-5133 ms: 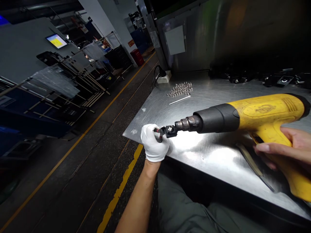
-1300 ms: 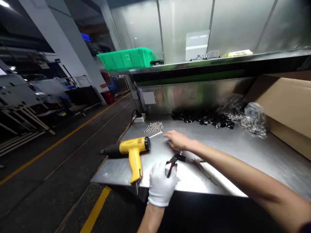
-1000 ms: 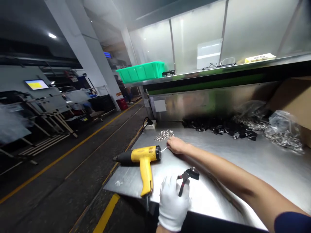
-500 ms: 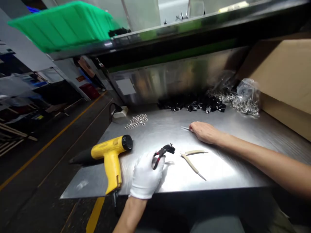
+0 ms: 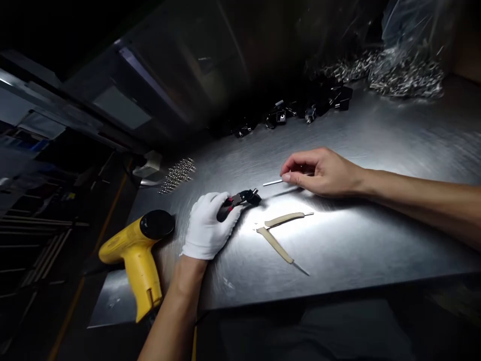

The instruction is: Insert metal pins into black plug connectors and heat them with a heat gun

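Head view: white-gloved left hand (image 5: pixel 206 228) closed firmly on small black pliers (image 5: pixel 240 199). Bare right hand (image 5: pixel 323 173) pinches a thin metal pin (image 5: pixel 272 183) at the fingertips, over the steel tabletop (image 5: pixel 376 240). Beige-handled pliers (image 5: pixel 280 235) lie right of the left grip; yellow heat gun (image 5: pixel 135 250) just beside it, on its left.

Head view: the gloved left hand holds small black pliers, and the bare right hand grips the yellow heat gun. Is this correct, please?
No. In the head view, the bare right hand does not grip the yellow heat gun: its fingertips are at a thin metal pin. The heat gun lies on the table. The gloved left hand does hold the small black pliers.
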The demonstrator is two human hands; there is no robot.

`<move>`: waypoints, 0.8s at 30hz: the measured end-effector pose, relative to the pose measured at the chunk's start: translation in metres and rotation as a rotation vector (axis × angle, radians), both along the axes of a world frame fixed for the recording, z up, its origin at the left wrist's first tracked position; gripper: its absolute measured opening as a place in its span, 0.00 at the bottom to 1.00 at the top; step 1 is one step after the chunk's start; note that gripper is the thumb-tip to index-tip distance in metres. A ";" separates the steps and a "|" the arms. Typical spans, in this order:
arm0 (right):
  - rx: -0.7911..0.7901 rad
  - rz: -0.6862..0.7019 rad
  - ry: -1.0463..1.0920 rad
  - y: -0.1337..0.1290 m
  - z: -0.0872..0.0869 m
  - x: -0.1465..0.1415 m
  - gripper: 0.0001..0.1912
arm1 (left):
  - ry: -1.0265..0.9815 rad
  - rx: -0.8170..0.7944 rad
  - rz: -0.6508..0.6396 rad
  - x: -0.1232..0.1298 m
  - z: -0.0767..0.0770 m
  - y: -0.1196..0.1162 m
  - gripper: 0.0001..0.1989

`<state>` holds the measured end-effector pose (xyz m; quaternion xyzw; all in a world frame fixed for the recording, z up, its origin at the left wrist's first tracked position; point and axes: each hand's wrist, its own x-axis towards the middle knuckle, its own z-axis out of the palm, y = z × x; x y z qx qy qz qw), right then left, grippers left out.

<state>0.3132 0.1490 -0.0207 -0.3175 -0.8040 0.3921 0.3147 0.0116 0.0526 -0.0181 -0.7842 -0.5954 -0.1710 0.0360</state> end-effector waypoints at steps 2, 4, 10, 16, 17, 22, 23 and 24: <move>-0.021 0.054 0.022 0.001 -0.001 0.000 0.08 | -0.004 -0.003 -0.037 0.000 0.000 0.001 0.14; -0.033 0.096 0.042 0.001 -0.002 -0.001 0.06 | -0.005 -0.014 -0.060 0.000 0.001 0.001 0.13; -0.004 0.194 0.051 0.003 -0.004 -0.002 0.04 | 0.016 -0.061 -0.114 0.001 0.006 -0.001 0.12; -0.081 0.308 -0.037 0.006 0.003 0.000 0.04 | 0.092 -0.112 -0.204 0.004 0.012 0.000 0.15; -0.092 0.316 -0.044 0.006 0.004 0.001 0.04 | 0.103 -0.116 -0.214 0.005 0.013 0.000 0.16; -0.100 0.300 -0.074 0.005 0.004 0.001 0.04 | 0.160 -0.154 -0.203 0.008 0.014 -0.001 0.16; -0.088 0.293 -0.085 0.004 0.004 0.000 0.04 | 0.171 -0.168 -0.190 0.009 0.014 -0.001 0.14; -0.073 0.286 -0.097 0.004 0.004 0.000 0.04 | 0.182 -0.179 -0.179 0.010 0.014 -0.001 0.13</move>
